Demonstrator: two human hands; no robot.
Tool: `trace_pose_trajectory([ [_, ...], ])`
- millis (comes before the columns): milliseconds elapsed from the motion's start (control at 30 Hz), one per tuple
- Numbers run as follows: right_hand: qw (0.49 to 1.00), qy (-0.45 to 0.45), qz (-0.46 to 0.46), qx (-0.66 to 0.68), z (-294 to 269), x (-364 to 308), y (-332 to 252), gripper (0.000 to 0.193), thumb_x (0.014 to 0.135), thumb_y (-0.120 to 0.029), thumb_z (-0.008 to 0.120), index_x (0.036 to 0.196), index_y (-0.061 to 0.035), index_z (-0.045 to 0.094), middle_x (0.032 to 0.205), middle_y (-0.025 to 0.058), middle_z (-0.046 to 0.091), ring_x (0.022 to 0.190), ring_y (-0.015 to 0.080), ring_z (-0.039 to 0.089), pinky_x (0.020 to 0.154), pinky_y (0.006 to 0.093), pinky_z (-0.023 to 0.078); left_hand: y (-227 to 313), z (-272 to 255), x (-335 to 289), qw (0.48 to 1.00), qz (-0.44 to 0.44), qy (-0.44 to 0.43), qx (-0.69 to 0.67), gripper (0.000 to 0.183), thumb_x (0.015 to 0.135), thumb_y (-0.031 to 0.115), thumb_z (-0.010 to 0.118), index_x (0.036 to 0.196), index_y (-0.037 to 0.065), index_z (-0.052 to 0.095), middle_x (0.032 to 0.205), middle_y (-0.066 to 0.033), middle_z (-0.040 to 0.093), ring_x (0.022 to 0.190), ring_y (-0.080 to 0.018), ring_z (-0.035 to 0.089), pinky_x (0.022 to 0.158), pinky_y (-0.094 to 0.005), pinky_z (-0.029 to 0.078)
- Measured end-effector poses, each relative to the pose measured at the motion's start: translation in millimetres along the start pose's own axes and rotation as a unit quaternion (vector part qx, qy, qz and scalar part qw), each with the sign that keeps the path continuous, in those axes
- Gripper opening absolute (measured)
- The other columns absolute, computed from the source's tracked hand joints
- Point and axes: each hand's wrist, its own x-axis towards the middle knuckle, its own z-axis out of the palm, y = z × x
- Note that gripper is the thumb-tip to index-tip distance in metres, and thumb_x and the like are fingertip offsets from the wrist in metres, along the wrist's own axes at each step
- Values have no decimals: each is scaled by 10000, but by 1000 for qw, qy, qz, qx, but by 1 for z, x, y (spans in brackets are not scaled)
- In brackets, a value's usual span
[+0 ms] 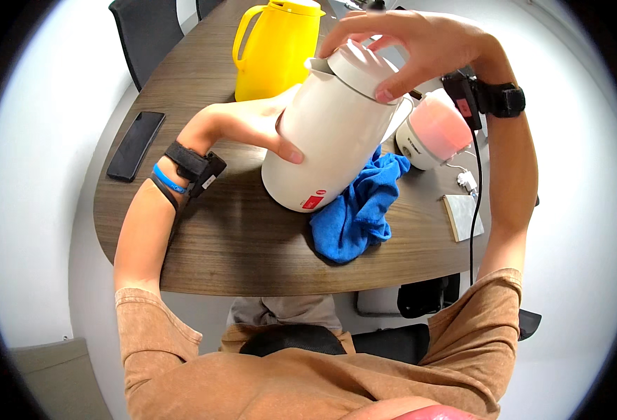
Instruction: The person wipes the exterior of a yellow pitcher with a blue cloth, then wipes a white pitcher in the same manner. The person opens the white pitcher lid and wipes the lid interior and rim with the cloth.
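A white thermal jug (326,140) stands on the wooden table in front of me, its spout toward the upper left. My left hand (266,126) is wrapped round the jug's left side, with the thumb on its front and the other fingers hidden behind it. From above, my right hand (413,52) grips the jug's white lid (363,70), thumb on the near rim and fingers over the far side. The lid sits on the jug's mouth. A crumpled blue cloth (361,210) lies against the jug's right side.
Behind the white jug stands a yellow jug (280,52). A black phone (136,145) lies at the table's left edge. To the right are a pink-and-white round appliance (434,129), a white plug (466,182) with its cord, and a pale square block (464,217). A black cable hangs from my right wrist.
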Motion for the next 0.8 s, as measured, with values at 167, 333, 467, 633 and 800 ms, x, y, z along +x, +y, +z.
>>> trace_pose_trajectory([
  [167,974,126,178,-64,29,3,-13,681,966,-613,639,1492,-191,542,1315,172,668,1120,320,701,918,408,609,3,1,-7,1000,6,3,-15,926,783,325,878,1524,23,411,1441,-162,571,1325,-268,517,1152,-413,413],
  [333,990,-19,60,130,-1,2,-11,731,949,-425,765,1503,-60,458,1432,176,553,1344,301,521,1131,421,449,4,-1,-6,1000,-8,5,6,951,777,306,886,1539,33,388,1439,-166,569,1332,-276,513,1153,-421,416],
  [467,980,101,-166,37,21,-3,6,733,966,-433,744,1518,-55,444,1446,167,553,1351,288,519,1097,428,480,1,1,-3,1000,15,18,-6,979,773,299,886,1554,39,358,1440,-177,562,1331,-287,514,1149,-426,422],
  [633,983,69,138,99,17,-14,-28,685,975,-366,740,1517,-62,451,1451,194,534,1359,316,509,1144,455,449,4,0,-2,1000,-15,-1,3,1027,761,315,889,1571,42,320,1463,-183,539,1348,-293,500,1159,-436,412],
  [800,997,44,-65,3,12,-11,-17,624,995,-354,715,1478,-42,474,1424,188,542,1331,318,527,1129,444,459,-4,1,-4,1000,-13,20,2,1034,749,340,894,1566,40,334,1462,-183,542,1349,-297,501,1159,-435,410],
])
